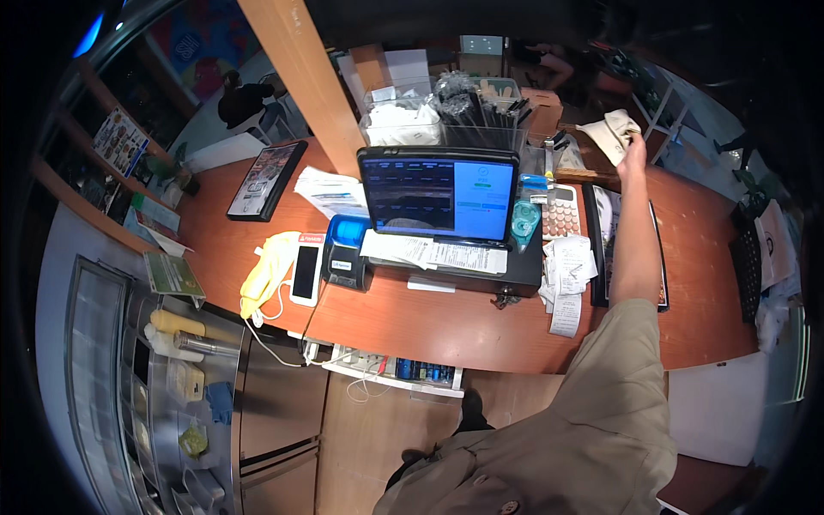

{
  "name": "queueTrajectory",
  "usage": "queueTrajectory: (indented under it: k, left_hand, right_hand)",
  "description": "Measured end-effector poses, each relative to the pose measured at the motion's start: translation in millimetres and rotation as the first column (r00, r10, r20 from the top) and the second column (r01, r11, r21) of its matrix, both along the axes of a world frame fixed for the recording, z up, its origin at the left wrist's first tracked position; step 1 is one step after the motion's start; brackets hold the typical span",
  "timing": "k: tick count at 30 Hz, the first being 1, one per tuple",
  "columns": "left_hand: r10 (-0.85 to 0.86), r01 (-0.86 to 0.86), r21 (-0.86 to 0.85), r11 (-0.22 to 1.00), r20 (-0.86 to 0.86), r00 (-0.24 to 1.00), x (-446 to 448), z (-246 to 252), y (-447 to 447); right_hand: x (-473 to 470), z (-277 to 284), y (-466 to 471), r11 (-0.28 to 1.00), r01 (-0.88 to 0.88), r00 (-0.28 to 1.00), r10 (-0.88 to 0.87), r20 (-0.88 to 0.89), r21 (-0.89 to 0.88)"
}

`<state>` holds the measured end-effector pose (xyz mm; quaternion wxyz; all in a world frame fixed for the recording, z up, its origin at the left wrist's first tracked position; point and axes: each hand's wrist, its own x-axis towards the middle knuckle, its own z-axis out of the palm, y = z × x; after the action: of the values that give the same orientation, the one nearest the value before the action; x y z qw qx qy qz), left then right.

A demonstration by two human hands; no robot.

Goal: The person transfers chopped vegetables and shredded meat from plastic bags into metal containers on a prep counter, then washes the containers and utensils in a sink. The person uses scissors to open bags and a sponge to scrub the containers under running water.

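Observation:
My right hand [633, 158] is stretched out over the far right of the wooden counter [399, 325], its fingers closed on a crumpled cream cloth [611, 133]. Under that forearm lies a black menu folder [599, 257]. My left hand is out of view. Before me a tablet [438, 193] in a black case stands lit above a black cash drawer [518, 277]. Printed receipts [450, 253] lie along its base. To the tablet's right are a calculator [561, 212], a teal correction tape dispenser [526, 222] and a pile of long receipts [570, 277].
Left of the tablet are a blue-and-black receipt printer [346, 254], a white handheld device [306, 273], a yellow cloth [269, 270] and another menu folder [267, 180]. Clear bins hold wrapped straws [473, 112]. An open drawer [412, 376] juts below the counter. A person [248, 100] sits far left.

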<state>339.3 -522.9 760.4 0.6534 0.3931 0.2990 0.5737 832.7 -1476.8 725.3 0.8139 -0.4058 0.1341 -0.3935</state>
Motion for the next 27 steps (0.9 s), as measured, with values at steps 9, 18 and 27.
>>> queueTrajectory:
  k: [9,18,27]
  left_hand:
    - [-0.104,0.079,0.135,0.988,0.189,0.976,-235.1,-47.8,107.5]
    - [-0.374,0.306,0.234,0.923,0.348,0.860,-276.5,-119.9,159.8]
    - [-0.296,0.310,0.040,0.950,0.430,0.853,-309.7,-188.5,218.4]
  right_hand:
    - [-220.5,43.4,248.4,0.921,-0.202,0.966,0.243,0.085,-0.332]
    - [-361.1,-67.5,822.7,0.043,-0.997,0.050,0.993,-0.111,-0.067]
    - [-456.8,0.8,1233.9,-0.273,-0.707,-0.127,0.956,-0.263,-0.652]
